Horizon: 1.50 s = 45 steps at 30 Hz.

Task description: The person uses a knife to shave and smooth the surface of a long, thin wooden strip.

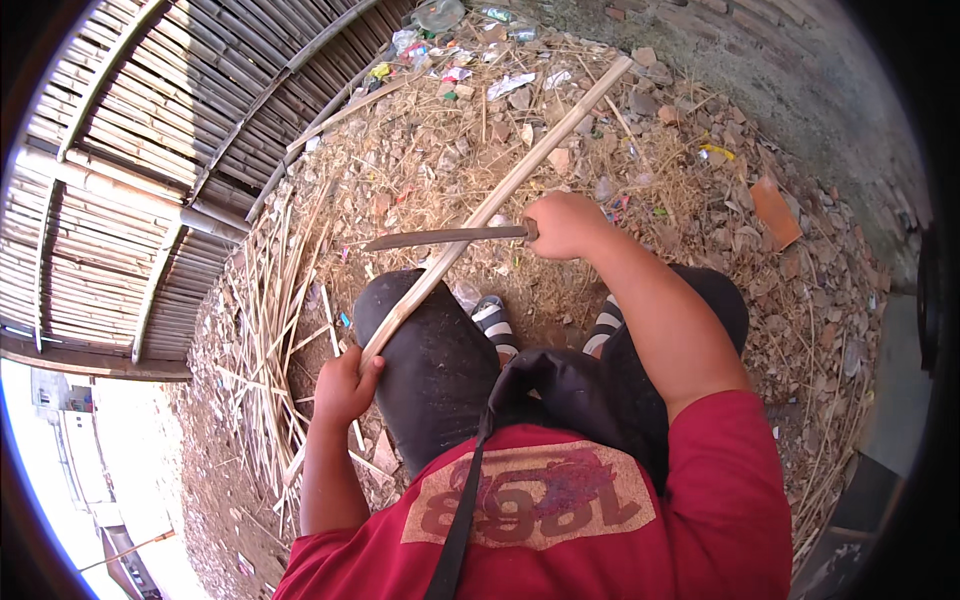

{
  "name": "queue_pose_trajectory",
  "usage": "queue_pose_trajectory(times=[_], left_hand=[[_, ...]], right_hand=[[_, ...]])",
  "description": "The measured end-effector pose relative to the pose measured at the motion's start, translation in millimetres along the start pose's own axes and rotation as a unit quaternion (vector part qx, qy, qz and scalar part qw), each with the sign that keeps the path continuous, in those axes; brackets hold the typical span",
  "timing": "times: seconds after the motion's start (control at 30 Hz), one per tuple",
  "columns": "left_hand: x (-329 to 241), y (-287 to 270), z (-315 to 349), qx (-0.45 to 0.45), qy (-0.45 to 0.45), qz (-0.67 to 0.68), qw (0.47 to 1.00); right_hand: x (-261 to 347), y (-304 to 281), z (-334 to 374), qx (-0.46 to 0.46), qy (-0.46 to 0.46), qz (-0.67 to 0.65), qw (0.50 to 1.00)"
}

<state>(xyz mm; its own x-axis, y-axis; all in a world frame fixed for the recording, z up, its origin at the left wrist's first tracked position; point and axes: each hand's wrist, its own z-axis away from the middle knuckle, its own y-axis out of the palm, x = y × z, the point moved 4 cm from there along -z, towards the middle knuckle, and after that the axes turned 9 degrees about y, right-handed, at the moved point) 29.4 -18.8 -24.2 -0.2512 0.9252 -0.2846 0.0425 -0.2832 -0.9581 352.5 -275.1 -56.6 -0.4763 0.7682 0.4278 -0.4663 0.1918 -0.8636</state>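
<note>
My left hand (346, 388) is closed round the near end of a long, pale split-bamboo strip (511, 187). The strip slants up and away to the right, passing over my left knee. In my right hand (566, 226) is the handle of a long-bladed knife (440, 238), mostly hidden by the fingers. Its dark blade points left and lies across the strip about midway along it; whether the edge bites into the bamboo I cannot tell.
Thin bamboo strips (262, 365) lie heaped on the ground to my left. A bamboo-slat wall (130, 110) rises at the far left, a rough masonry wall (790, 90) at the far right. Rubble, straw and litter cover the ground, with a broken orange tile (776, 213) at right.
</note>
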Motion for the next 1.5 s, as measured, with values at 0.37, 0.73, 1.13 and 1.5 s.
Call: queue_pose_trajectory(times=[0.37,0.73,1.13,1.5], left_hand=[[1.7,-0.1,0.9,0.004,0.002,0.006,1.0],[3.4,1.0,-1.9,0.008,0.017,0.02,1.0],[7.5,-4.7,-6.9,0.058,0.002,0.053,0.997],[32.9,-0.5,-5.8,0.278,-0.156,0.451,0.834]], right_hand=[[9.5,1.4,5.9,-0.005,-0.017,0.028,0.999],[-36.3,-15.5,-3.8,-0.081,0.086,-0.084,0.989],[-44.9,-9.7,-9.5,-0.145,0.079,-0.081,0.983],[2.0,-14.9,3.6,-0.078,-0.06,0.062,0.993]])
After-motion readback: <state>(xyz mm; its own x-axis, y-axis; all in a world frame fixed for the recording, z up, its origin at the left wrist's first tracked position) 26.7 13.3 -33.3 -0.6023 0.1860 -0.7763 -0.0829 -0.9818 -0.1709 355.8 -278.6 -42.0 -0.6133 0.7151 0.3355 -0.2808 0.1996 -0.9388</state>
